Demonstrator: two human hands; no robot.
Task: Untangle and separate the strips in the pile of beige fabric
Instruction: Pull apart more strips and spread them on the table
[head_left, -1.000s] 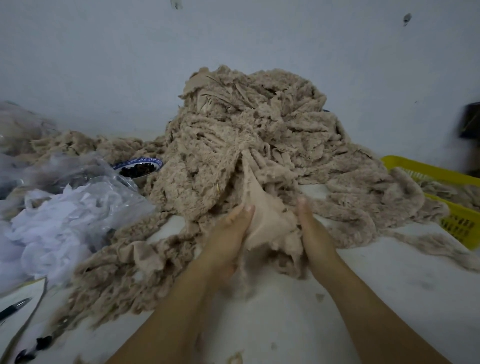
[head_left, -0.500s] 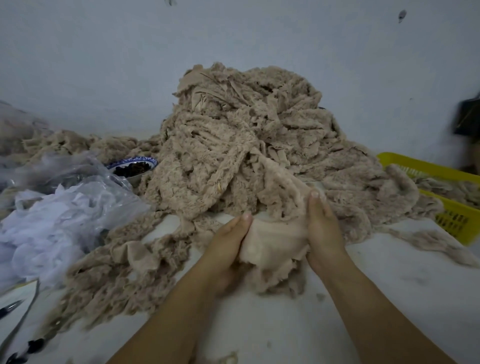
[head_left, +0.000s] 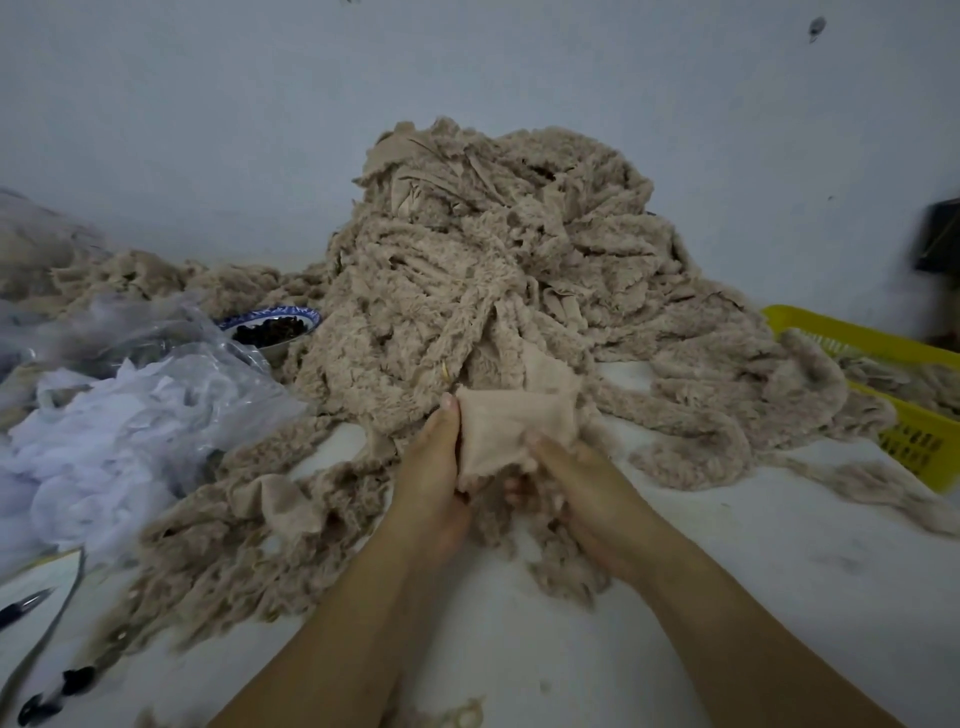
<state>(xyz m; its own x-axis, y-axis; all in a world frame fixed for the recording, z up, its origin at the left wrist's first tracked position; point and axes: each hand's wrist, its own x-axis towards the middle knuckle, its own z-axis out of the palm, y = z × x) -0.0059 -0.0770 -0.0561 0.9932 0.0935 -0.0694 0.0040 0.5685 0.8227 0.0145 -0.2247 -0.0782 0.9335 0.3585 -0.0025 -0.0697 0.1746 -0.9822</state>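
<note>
Our left hand (head_left: 431, 467) and right hand (head_left: 582, 488) both pinch one beige strip (head_left: 511, 426) below the pile (head_left: 493, 260); the yellow basket (head_left: 831, 332) holds more strips (head_left: 904, 382), the bowl (head_left: 270, 314) something dark.

— Where are the hands?

— At the foot of the tall fluffy beige fabric pile (head_left: 493, 270). The left hand (head_left: 434, 467) and right hand (head_left: 576, 493) both grip one smooth-backed beige fabric strip (head_left: 511, 431), thumbs on top.

— And around them?

— The pile lies on a white tabletop (head_left: 779, 571). A yellow plastic basket (head_left: 852, 338) at the right holds more beige strips. A blue-rimmed ceramic bowl (head_left: 270, 325) of dark bits sits just beside the pile's left edge, next to a clear plastic bag of white scraps (head_left: 130, 415).
</note>
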